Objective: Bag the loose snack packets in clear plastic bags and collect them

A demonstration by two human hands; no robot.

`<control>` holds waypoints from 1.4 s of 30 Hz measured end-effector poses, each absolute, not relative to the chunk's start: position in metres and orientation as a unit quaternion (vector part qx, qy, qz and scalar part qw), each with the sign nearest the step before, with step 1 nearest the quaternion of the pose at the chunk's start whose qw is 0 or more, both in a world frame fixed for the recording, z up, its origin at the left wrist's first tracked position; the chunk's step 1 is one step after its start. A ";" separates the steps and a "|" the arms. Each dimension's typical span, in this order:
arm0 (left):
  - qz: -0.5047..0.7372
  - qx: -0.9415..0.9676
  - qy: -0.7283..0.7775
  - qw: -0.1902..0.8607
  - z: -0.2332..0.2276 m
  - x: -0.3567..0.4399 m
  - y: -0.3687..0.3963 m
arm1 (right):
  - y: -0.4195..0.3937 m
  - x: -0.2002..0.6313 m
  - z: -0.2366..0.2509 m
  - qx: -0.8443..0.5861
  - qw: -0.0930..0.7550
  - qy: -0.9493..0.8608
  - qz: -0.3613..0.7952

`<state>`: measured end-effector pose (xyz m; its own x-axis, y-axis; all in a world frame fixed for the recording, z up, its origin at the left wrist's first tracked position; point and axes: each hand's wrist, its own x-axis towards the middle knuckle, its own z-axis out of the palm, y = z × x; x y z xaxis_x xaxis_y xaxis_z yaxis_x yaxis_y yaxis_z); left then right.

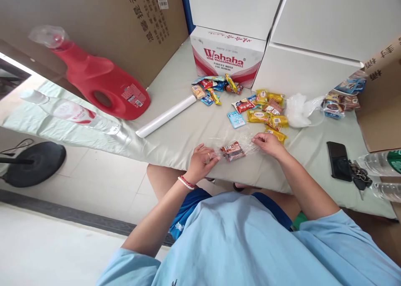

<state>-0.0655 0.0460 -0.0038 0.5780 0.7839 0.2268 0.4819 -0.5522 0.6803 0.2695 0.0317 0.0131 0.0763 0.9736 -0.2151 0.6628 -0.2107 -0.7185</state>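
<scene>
A brown snack packet (233,151) lies on the cloth-covered table, on or within a thin sheet of clear plastic film (249,146). My left hand (203,161) pinches the film at its left end, close to the packet. On the other side my right hand (267,144) grips the film's right edge between thumb and fingers. Just beyond that hand lie several yellow snack packets (258,116), a red-and-white packet (243,105) and a light blue packet (236,119). Whether the film is one layer or folded over the packet, I cannot tell.
A white roll (166,116) lies left of a mixed snack pile (206,89). Further left are a red jug (106,83) and a clear bottle (75,114). Crumpled white plastic (299,110), a phone (339,160) and keys (360,175) are rightward; a Wahaha box (227,56) stands behind.
</scene>
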 end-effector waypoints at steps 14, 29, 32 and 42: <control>0.275 0.706 0.594 0.271 -0.031 -0.051 0.043 | 0.067 0.249 0.030 -0.691 0.116 -0.708 0.093; 0.257 0.662 0.670 0.214 -0.031 -0.040 0.043 | 0.145 0.182 0.038 -0.549 -0.013 -0.802 0.234; 0.265 0.655 0.677 0.206 -0.033 -0.037 0.046 | 0.128 0.189 0.051 -0.518 0.055 -0.820 0.238; 0.276 0.676 0.646 0.223 -0.028 -0.028 0.061 | 0.085 0.200 0.047 -0.523 0.120 -0.821 0.197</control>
